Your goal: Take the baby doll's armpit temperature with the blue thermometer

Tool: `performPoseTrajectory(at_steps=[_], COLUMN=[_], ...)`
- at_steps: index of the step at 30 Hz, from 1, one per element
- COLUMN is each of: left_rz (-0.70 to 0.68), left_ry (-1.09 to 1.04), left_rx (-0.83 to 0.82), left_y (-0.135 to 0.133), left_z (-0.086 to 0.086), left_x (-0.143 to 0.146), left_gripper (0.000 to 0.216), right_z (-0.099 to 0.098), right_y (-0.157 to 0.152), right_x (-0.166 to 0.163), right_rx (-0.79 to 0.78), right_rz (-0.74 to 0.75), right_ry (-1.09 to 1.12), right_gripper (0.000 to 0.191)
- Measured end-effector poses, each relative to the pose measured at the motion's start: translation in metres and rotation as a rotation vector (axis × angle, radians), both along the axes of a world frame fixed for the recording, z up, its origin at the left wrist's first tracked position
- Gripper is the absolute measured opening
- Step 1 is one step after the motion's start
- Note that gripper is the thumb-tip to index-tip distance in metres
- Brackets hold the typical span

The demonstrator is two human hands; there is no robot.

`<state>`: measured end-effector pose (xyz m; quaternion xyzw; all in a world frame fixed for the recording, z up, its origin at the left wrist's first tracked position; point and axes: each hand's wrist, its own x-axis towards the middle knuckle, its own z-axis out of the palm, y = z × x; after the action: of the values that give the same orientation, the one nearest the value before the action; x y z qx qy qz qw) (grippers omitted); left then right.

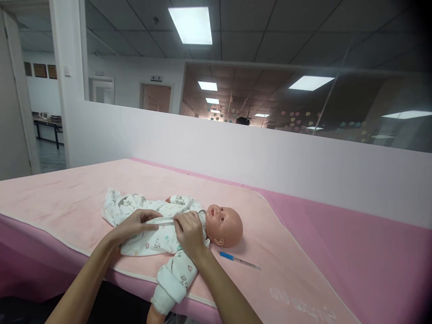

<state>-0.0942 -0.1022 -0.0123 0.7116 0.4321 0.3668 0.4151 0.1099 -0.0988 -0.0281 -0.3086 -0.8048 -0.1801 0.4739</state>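
A baby doll point(226, 226) lies on its back, head toward the right. It wears a white baby romper point(165, 237) with small animal prints. My left hand point(137, 223) is at the romper's front, thumb and fingers around the front edge. Closer to the collar, my right hand point(189, 229) has its fingers closed on the same edge, which stretches between both hands. One sleeve point(173, 276) hangs toward me over the table's near edge, its cuff folded back. Beside the doll's head lies a thin clear stick with a blue end point(239, 260), resembling a thermometer.
A peach-pink mat point(84, 180) covers the table, over a darker pink cloth point(313, 216). A low white wall point(202, 144) with glass above borders the far side. At the left is a doorway point(47, 103) with a dark table point(49, 126) beyond it.
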Motion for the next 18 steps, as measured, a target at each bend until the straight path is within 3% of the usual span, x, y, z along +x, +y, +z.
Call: performPoseTrajectory(at_steps=[18], left_rz=[0.022], left_ry=[0.01], left_rx=[-0.014], left_y=[0.0015], left_z=[-0.0011], left_x=[0.0001], left_gripper=[0.047], right_z=[-0.0002], right_y=[0.0001], right_x=[0.0002], right_rx=[0.003], right_rz=[-0.019], right_ry=[-0.019], right_gripper=[0.016])
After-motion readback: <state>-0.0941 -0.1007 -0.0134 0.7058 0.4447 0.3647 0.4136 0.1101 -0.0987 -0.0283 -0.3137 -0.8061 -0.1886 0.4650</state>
